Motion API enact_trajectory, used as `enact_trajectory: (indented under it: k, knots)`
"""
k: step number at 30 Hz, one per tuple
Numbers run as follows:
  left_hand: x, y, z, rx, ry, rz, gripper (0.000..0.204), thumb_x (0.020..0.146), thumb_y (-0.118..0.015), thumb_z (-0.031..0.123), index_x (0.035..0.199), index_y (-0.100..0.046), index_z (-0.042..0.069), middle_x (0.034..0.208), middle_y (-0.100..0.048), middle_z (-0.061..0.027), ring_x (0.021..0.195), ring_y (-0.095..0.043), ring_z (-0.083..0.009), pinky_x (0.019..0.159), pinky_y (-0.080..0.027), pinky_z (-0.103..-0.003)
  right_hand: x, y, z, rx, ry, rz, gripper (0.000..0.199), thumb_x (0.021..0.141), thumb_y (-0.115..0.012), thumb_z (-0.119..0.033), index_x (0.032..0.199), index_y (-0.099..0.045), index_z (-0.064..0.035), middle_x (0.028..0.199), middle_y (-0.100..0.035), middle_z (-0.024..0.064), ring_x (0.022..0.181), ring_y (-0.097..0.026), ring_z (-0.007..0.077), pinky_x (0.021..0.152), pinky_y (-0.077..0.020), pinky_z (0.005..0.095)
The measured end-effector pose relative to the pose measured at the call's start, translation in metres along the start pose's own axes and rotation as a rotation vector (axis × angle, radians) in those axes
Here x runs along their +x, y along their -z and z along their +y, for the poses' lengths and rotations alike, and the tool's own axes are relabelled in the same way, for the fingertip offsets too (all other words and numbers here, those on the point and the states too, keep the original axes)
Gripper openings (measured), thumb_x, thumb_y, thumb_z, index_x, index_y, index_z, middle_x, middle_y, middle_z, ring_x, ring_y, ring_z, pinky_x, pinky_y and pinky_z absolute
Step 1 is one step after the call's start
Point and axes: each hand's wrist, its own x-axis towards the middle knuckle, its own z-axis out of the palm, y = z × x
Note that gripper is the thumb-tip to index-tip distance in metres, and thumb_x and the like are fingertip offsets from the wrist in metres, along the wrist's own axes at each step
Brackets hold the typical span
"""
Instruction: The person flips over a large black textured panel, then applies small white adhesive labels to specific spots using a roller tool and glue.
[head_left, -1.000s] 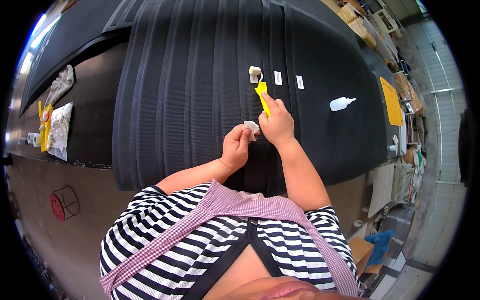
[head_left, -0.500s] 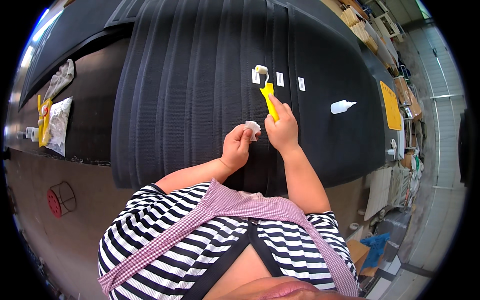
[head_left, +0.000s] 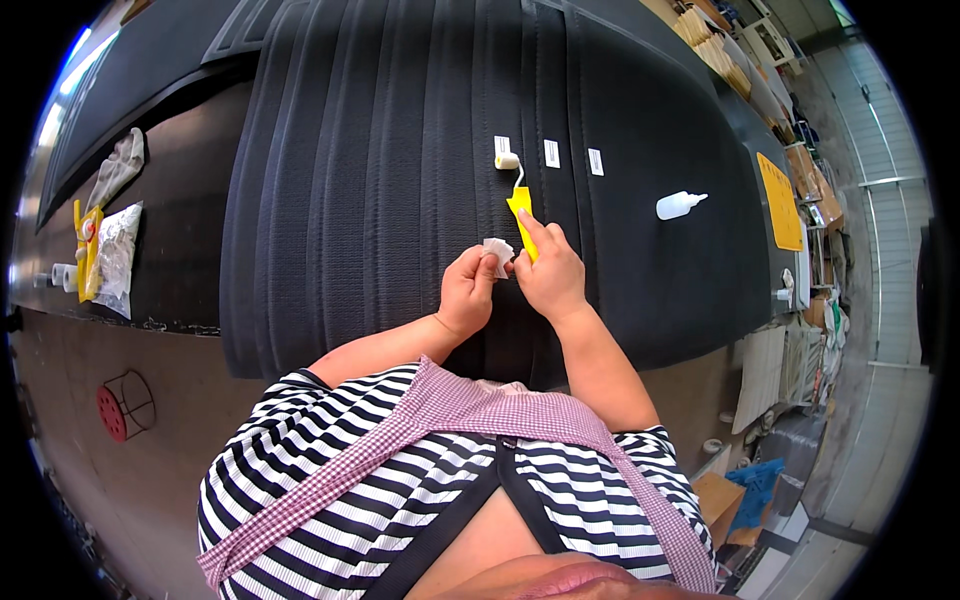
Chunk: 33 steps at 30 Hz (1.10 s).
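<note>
Big worktop [head_left: 195, 165], black mat [head_left: 400, 200] spread across it, bag [head_left: 119, 260] off left. Right hand [head_left: 552, 275]'s grip is wrapped round the roller [head_left: 518, 203]; bottle [head_left: 676, 206]'s well off to the right. Left hand [head_left: 467, 290]'s grip pinches white slips [head_left: 496, 254]. Three labels [head_left: 551, 154] on the mat, roller head hiding the leftmost's near end.

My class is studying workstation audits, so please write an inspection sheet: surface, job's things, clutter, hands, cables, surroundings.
Surface: ribbed black sheet, spread out.
Job's things: yellow-handled roller, its head by the leftmost of three white labels; white squeeze bottle on its side.
Clutter: grey cloth and clear plastic bag, far left.
Hands: left hand pinches white slips; right hand grips the roller.
Cables: nothing seen near the hands.
Surroundings: red-topped stool, left; cardboard box, lower right.
</note>
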Motion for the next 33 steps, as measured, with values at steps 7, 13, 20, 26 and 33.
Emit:
enact_trajectory:
  k: [7,13,20,26,33]
  knots:
    - [0.0,-0.001,-0.004,0.008,-0.001,-0.009,0.027,0.108,-0.051,0.02,0.098,-0.066,-0.001,0.09,-0.066,-0.005,0.078,-0.062,-0.0112,0.071,-0.05,-0.026,-0.014,-0.004,0.017,0.108,-0.002,0.075,0.053,0.087,-0.062,-0.008,0.14,-0.056,-0.0095,0.115,-0.063,0.0165,0.101,-0.066,0.0343,0.088,-0.0537,0.0409]
    - [-0.001,0.005,-0.012,0.01,-0.005,-0.03,0.029,0.109,-0.049,0.024,0.104,-0.067,0.002,0.095,-0.07,-0.0031,0.082,-0.061,-0.0093,0.073,-0.049,-0.024,-0.037,-0.002,0.08,0.255,-0.11,0.398,0.051,0.094,-0.059,-0.007,0.144,-0.047,-0.0054,0.133,-0.06,0.0206,0.122,-0.06,0.0376,0.105,-0.0487,0.0406]
    - [0.0,0.0,-0.01,-0.004,-0.018,-0.038,0.029,0.108,-0.051,0.023,0.098,-0.068,0.002,0.089,-0.068,-0.0011,0.074,-0.056,-0.0085,0.07,-0.046,-0.024,-0.003,0.003,0.159,-0.188,-0.177,0.473,0.052,0.092,-0.061,-0.013,0.142,-0.046,-0.0078,0.132,-0.059,0.0193,0.118,-0.06,0.0402,0.1,-0.0495,0.0468]
    - [-0.001,-0.002,-0.011,0.018,-0.013,-0.052,0.03,0.109,-0.051,0.025,0.1,-0.068,0.002,0.093,-0.069,-0.0017,0.078,-0.059,-0.0085,0.073,-0.048,-0.024,-0.009,0.002,0.155,-0.217,-0.278,0.429,0.052,0.088,-0.069,-0.02,0.136,-0.053,-0.0085,0.118,-0.056,0.0171,0.107,-0.062,0.038,0.091,-0.053,0.0462]
    - [-0.005,-0.008,-0.011,0.133,-0.075,-0.089,0.028,0.107,-0.052,0.021,0.095,-0.068,0.001,0.089,-0.068,-0.0069,0.082,-0.064,-0.0162,0.076,-0.05,-0.029,0.0,0.03,0.211,0.148,-0.51,0.92,0.047,0.081,-0.082,-0.02,0.119,-0.061,-0.0008,0.106,-0.065,0.0131,0.096,-0.064,0.0265,0.089,-0.0524,0.0388]
